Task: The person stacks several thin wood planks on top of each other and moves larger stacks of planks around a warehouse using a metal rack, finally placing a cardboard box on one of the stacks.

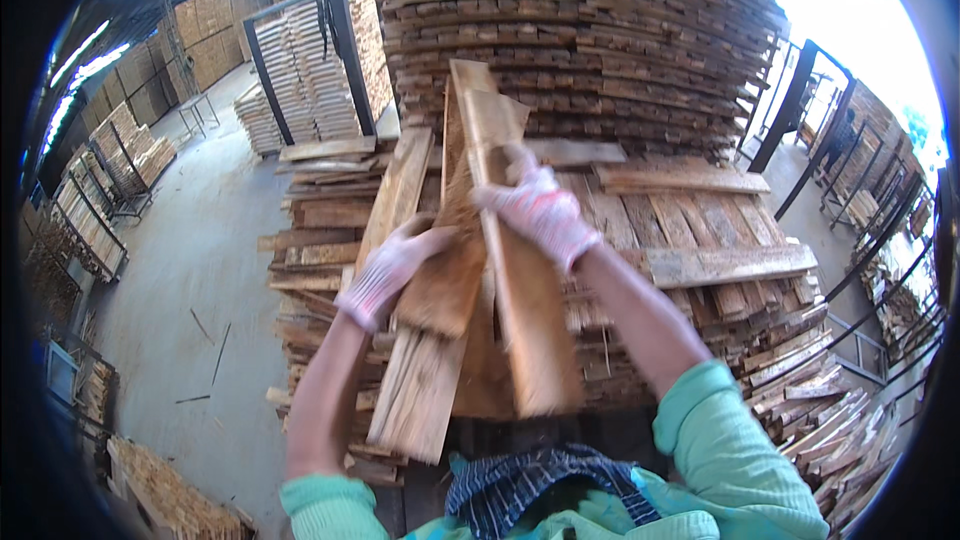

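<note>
Lying between the gloved hands (540,212), wooden boards (532,325) touch both.

Far left, a dark metal frame (350,60) stands by pale stacked timber (305,70) — thin sticks (221,353) lie nearer on the grey floor (235,250) — and far right stands a person (838,140).

Forearms (645,325) reaching, fingers (432,240) curled.
White-pink knit-gloved left hand (393,272) ahead-left of the navy striped cloth (505,485); matching right hand (542,212) straight ahead.
</note>
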Motion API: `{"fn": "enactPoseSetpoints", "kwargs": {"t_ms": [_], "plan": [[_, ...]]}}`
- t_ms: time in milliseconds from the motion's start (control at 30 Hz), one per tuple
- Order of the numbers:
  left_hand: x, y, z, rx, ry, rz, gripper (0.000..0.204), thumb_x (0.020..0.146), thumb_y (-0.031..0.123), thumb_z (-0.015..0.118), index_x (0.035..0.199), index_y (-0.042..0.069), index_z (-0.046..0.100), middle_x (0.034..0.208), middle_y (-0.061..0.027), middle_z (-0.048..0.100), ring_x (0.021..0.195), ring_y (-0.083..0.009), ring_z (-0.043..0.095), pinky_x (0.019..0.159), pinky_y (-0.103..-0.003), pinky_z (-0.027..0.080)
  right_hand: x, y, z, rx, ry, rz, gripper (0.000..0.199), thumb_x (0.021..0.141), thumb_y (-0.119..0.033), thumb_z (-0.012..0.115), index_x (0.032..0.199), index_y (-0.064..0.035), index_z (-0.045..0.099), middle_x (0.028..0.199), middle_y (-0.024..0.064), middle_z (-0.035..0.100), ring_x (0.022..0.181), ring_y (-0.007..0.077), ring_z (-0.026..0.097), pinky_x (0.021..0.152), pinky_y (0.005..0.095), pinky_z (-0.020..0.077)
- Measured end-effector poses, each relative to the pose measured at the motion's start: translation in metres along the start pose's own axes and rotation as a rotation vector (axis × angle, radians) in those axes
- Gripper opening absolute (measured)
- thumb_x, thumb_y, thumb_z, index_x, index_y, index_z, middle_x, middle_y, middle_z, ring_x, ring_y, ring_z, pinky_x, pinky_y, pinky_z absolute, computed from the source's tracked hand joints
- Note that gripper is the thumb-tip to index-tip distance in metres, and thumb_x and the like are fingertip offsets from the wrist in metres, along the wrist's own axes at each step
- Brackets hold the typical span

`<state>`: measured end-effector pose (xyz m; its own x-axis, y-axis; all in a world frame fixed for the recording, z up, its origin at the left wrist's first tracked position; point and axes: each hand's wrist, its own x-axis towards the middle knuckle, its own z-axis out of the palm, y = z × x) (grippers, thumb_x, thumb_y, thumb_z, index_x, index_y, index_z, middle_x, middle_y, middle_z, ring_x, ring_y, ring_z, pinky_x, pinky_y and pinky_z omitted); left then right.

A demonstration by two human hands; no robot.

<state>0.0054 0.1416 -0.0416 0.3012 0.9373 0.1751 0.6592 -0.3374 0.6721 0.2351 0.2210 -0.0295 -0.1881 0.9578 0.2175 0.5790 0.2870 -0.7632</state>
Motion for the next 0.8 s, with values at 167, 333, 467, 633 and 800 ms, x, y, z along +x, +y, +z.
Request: {"fn": "enactPoseSetpoints", "kwargs": {"t_ms": [167, 333, 467, 633, 800], "plan": [[0.025, 0.029, 0.047, 0.578, -0.008, -0.247, 0.047, 0.1, 0.035, 0.056, 0.145, 0.022, 0.049, 0.13, -0.02, 0.055, 0.119, -0.0404, 0.057, 0.1, -0.053, 0.05, 0.007, 0.052, -0.051, -0.424, -0.124, 0.384, 0.097, 0.079, -0.045, 0.075, 0.157, -0.0098, 0.029, 0.143, 0.0351, 0.041, 0.102, 0.0346, 0.065, 0.079, 0.0435, 0.0596], [0.032, 0.066, 0.058, 0.777, -0.234, -0.296, 0.073, 0.092, 0.051, 0.064, 0.153, 0.018, 0.039, 0.14, -0.0247, 0.049, 0.124, -0.0413, 0.055, 0.103, -0.051, 0.048, 0.029, 0.108, -0.06, -0.496, -0.123, 0.445, 0.09, 0.082, -0.047, 0.072, 0.154, -0.0077, 0.034, 0.148, 0.0344, 0.037, 0.13, 0.0469, 0.052, 0.106, 0.0492, 0.0483], [0.035, 0.07, 0.057, 0.722, -0.307, -0.386, 0.095, 0.084, 0.057, 0.071, 0.158, 0.015, 0.027, 0.146, -0.0288, 0.042, 0.129, -0.0422, 0.053, 0.105, -0.051, 0.047, 0.055, 0.095, -0.063, -0.5, -0.122, 0.446, 0.087, 0.084, -0.042, 0.071, 0.155, -0.0089, 0.031, 0.154, 0.0333, 0.03, 0.136, 0.0457, 0.047, 0.109, 0.0484, 0.0462], [0.045, 0.084, 0.045, 0.552, -0.328, -0.533, 0.095, 0.081, 0.042, 0.077, 0.158, 0.016, 0.027, 0.144, -0.0283, 0.044, 0.127, -0.0404, 0.055, 0.103, -0.049, 0.049, 0.074, 0.114, -0.071, -0.309, -0.159, 0.423, 0.104, 0.081, -0.043, 0.071, 0.163, -0.0098, 0.016, 0.143, 0.0281, 0.053, 0.129, 0.033, 0.058, 0.105, 0.0396, 0.047], [0.035, 0.066, 0.017, 0.052, -0.164, -0.469, 0.095, 0.081, 0.027, 0.083, 0.157, 0.006, 0.028, 0.134, -0.0261, 0.061, 0.121, -0.0303, 0.061, 0.107, -0.041, 0.047, 0.072, 0.12, -0.099, 0.122, -0.135, 0.379, 0.111, 0.078, -0.045, 0.075, 0.163, -0.0101, 0.014, 0.129, 0.0239, 0.064, 0.112, 0.0311, 0.065, 0.098, 0.0397, 0.0503]]}}
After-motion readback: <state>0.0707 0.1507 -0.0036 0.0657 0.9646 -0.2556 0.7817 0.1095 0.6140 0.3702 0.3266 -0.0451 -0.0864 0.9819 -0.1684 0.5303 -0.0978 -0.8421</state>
